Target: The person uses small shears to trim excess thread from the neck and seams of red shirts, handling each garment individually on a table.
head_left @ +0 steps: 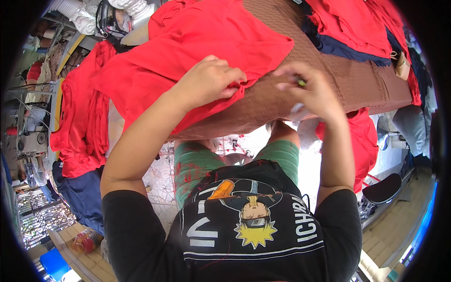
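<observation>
A red garment [188, 51] lies spread over the brown-covered table [324, 70] in front of me. My left hand [211, 80] is closed on its near edge, pinching a fold of the cloth between thumb and fingers. To the right of that edge, apart from the cloth, my right hand [312, 89] is raised over the brown cover with its fingers curled. It holds a small dark and yellow-green thing [301, 82], partly hidden by the fingers. Motion blurs this hand, so the thing's exact kind is unclear.
Red garments on dark blue cloth [347, 33] are piled at the far right. More red cloth [87, 108] hangs at the left above a navy cloth [82, 192]. Red fabric [359, 145] hangs beside a dark seat [382, 189] at the right. Thread scraps litter the tiled floor.
</observation>
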A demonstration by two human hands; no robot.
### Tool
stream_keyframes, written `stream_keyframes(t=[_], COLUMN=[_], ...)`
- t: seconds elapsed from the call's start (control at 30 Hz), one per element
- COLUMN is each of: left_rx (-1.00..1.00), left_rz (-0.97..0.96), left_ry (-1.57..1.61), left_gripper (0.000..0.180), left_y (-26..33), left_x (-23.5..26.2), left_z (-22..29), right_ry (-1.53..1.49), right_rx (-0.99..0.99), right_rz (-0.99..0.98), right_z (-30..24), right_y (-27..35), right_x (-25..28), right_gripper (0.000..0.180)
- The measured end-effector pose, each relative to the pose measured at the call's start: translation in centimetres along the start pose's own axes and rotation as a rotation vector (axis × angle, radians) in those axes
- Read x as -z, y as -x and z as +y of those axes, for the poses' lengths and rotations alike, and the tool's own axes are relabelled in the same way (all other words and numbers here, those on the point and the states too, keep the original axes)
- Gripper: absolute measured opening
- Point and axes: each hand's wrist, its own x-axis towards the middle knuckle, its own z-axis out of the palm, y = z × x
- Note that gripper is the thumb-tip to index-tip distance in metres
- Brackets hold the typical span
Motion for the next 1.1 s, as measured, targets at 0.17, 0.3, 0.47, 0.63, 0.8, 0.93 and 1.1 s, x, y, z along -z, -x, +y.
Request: stream_keyframes(t=[0.17,0.3,0.47,0.63,0.8,0.93,1.1], left_rx=[0.093,0.205,0.27,0.27,0.204,0.151,0.078], left_rz=[0.179,0.352,0.478,0.494,0.459,0.462,0.534], left_ry=[-0.035,-0.063,-0.127,-0.087,0.004,-0.032,0.044], left_gripper=[0.031,0.027,0.019,0.014,0.015,0.018,0.024], left_y=[0.3,0.7,0.3,0.8,1.2,1.2,2.2], left_x=[0.7,-0.1,0.0,0.2,1.2,1.8,2.3], left_z=[-0.5,-0.1,0.9,1.3,1.3,1.4,4.1], right_ry=[-0.321,-0.297,-0.061,-0.035,-0.106,-0.092,-0.032], right_rx=[-0.056,-0.003,0.255,0.335,0.228,0.226,0.171], right_rz=[0.045,0.299,0.49,0.48,0.439,0.41,0.514], right_z=[0.1,-0.2,-1.4,-1.5,-2.3,-2.1,-1.4], right_y=[-2.7,-3.6,-3.6,-3.3,-2.5,-2.4,-1.4], right_x=[-6.9,-9.6,-9.2,-9.0,-9.3,-9.4,-8.2], right_gripper=[0.035,0.033,0.031,0.03,0.03,0.027,0.018])
